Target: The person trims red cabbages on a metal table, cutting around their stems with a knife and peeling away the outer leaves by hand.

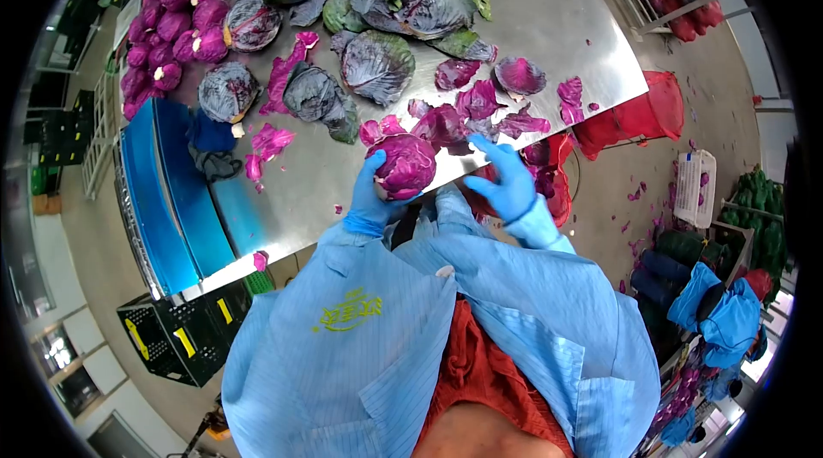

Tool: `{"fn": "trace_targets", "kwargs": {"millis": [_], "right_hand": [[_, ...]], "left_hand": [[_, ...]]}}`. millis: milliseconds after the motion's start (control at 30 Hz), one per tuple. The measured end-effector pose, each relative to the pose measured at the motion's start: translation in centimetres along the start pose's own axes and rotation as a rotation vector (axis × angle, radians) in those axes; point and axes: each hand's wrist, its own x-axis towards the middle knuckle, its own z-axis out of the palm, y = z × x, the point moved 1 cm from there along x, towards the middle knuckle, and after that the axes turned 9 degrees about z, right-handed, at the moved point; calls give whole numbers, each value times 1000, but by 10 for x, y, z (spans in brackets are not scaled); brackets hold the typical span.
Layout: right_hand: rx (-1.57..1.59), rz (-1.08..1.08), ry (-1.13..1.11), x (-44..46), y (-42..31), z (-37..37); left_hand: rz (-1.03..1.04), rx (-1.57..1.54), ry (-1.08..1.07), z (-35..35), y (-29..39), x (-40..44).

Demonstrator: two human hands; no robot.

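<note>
A round purple red cabbage [405, 167] rests in my left hand [370, 192], whose blue-gloved fingers curl round its left side and underside near the table's front edge. To its right, my gloved right hand [504, 179] holds nothing, with thumb and fingers spread apart. Loose purple leaves [441, 125] lie on the metal table just beyond both hands. Farther off sit untrimmed red cabbages with dark outer leaves [377, 66]. Below my right hand, a red bag [559, 179] at the table edge has leaves inside.
Peeled purple cabbages [176, 21] are heaped at the far left of the metal table [549, 12]. A blue panel [176, 192] stands along the left edge. Black crates [184, 334] sit on the floor at left; a white basket [694, 188] stands at right, near scattered leaf scraps.
</note>
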Motion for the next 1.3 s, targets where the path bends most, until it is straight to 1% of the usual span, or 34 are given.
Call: {"fn": "trace_targets", "kwargs": {"millis": [67,167,200,267,300,333,433,533,633,667,700,767,833,933,1033,1100,1133,1200,1300], "right_hand": [[93,-161,-48,15,-34,23],[32,-112,-166,20,-39,53],[33,-84,-166,19,-36,57],[33,-26,-174,16,-28,66],[88,-39,-176,17,-29,67],[54,-40,-178,16,-31,67],[-7,-74,-172,15,-36,68],[16,-130,-171,14,-33,67],[31,-148,-187,15,-27,67],[37,-165,-177,15,-27,66],[42,-181,-165,14,-27,66],[-2,-135,-217,15,-25,65],[-37,-110,-242,14,-25,64],[-78,-118,-255,15,-27,64],[-153,-117,-290,17,-27,63],[-246,-101,-344,18,-33,61],[-243,-142,-318,17,-33,62],[-235,-225,-265,16,-32,64],[-147,-202,-312,14,-33,64]], "left_hand": [[25,145,-97,-10,-10,13],[118,237,2,-16,-18,16],[153,270,46,-14,-17,16],[204,263,49,-9,-16,10],[224,269,40,-7,-14,7],[245,276,29,-6,-13,5],[189,201,77,-9,-14,4],[222,201,51,-11,-15,3],[188,125,134,-5,-14,0],[333,335,104,-25,-24,11],[474,546,70,-60,-45,31],[492,568,34,-68,-52,38],[250,193,42,-31,-32,19],[245,211,87,-20,-25,8],[264,163,96,-36,-33,21],[299,217,76,-41,-36,23],[318,243,68,-42,-36,22],[287,212,74,-43,-36,21],[263,176,105,-43,-38,22]]}}
